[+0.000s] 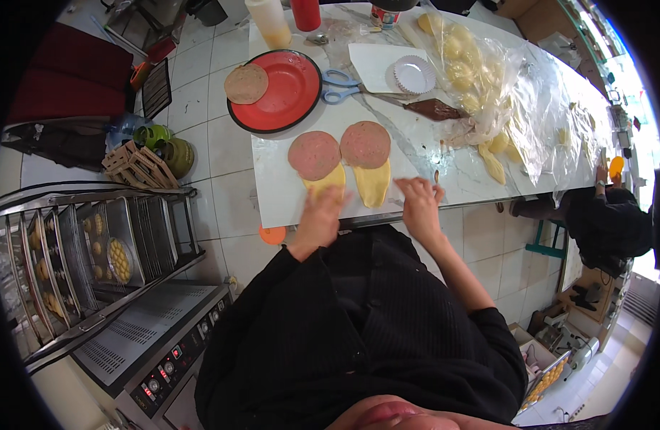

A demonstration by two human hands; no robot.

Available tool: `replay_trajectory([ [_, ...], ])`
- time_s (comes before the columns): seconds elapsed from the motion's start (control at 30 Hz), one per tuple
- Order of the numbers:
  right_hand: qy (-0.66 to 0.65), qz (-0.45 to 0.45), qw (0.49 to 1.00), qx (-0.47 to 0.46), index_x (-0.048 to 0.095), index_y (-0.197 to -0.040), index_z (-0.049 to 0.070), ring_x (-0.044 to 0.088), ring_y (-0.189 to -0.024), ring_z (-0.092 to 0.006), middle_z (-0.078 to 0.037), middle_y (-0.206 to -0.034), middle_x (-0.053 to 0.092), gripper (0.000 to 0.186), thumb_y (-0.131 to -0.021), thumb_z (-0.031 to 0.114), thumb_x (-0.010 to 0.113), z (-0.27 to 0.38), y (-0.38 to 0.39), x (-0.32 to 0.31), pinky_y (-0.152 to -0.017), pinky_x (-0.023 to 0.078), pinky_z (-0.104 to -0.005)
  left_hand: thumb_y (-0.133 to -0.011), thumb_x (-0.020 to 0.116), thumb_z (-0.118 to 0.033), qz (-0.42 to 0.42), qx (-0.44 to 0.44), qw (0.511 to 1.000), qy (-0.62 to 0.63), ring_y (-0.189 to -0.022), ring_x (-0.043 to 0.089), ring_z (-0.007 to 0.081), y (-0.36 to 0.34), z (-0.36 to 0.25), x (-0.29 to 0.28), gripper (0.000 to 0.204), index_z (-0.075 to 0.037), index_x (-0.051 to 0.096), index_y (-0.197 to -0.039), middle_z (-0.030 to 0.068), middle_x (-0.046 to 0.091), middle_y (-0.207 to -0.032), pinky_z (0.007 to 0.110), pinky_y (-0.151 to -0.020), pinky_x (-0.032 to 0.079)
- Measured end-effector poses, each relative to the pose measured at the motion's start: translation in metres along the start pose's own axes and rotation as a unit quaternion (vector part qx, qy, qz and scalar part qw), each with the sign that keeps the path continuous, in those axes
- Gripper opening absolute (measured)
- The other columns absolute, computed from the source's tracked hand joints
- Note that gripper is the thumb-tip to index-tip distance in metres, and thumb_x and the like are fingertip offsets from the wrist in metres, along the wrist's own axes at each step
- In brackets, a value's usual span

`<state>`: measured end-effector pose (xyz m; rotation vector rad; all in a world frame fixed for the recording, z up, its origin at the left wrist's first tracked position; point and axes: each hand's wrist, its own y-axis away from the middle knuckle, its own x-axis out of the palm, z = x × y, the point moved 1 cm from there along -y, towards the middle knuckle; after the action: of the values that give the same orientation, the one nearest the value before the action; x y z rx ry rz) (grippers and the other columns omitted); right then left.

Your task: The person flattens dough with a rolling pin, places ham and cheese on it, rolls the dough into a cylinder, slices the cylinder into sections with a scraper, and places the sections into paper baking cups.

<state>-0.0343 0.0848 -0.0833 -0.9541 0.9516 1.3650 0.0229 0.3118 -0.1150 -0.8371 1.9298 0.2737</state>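
Two flat strips of yellow dough lie side by side on the white marbled table, each with a round pink slice of meat on its far end. My left hand [320, 218] is over the near end of the left dough strip [325, 182]; motion smears its fingers. The left meat slice [315, 155] covers that strip's far part. Just right of the right dough strip [373, 185], my right hand [420, 206] hovers by the table's near edge, fingers loosely bent and apart, holding nothing. The right meat slice [366, 145] touches or nearly touches the left one.
Beyond the dough is a red plate [287, 89] with another meat slice [247, 84] on its rim. Blue-handled scissors [340, 87], a brown-filled piping bag [434, 109], paper cups [414, 74] and plastic-covered dough [462, 61] lie rightward. A tray rack [140, 236] stands left.
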Motion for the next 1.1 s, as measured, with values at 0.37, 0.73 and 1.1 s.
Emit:
replay_trajectory([
  [0.37, -0.114, 0.025, 0.991, -0.073, 0.054, -0.115, 0.004, 0.052, -0.101, -0.0337, -0.016, -0.104, 0.058, 0.045, -0.071, 0.013, 0.063, 0.062, -0.159, 0.061, -0.087, 0.038, -0.0447, -0.069, 0.069, -0.016, -0.122, -0.357, 0.917, 0.13, -0.088, 0.059, 0.0324, -0.051, 0.106, -0.027, 0.051, 0.001, 0.049, -0.113, 0.0179, 0.061, -0.091, 0.039, -0.076, 0.047],
  [0.73, -0.131, 0.153, 0.975, -0.099, 0.063, -0.09, -0.002, 0.06, -0.089, -0.0367, -0.021, -0.089, 0.063, 0.038, -0.058, 0.017, 0.072, 0.062, -0.182, 0.051, -0.078, 0.048, -0.0418, -0.054, 0.076, -0.021, -0.096, -0.244, 0.96, 0.101, -0.078, 0.061, 0.0372, -0.062, 0.105, -0.035, 0.031, -0.001, 0.064, -0.074, 0.0195, 0.064, -0.079, 0.042, -0.067, 0.049],
  [1.1, -0.27, 0.144, 0.94, -0.153, 0.063, -0.085, -0.001, 0.064, -0.073, -0.0277, -0.015, -0.077, 0.065, 0.025, -0.06, 0.005, 0.062, 0.046, -0.172, 0.039, -0.066, 0.05, -0.0334, -0.054, 0.072, -0.012, -0.046, -0.24, 0.949, 0.202, -0.079, 0.063, 0.0343, -0.063, 0.103, -0.044, 0.033, -0.001, 0.063, -0.085, 0.0182, 0.065, -0.083, 0.037, -0.069, 0.05],
])
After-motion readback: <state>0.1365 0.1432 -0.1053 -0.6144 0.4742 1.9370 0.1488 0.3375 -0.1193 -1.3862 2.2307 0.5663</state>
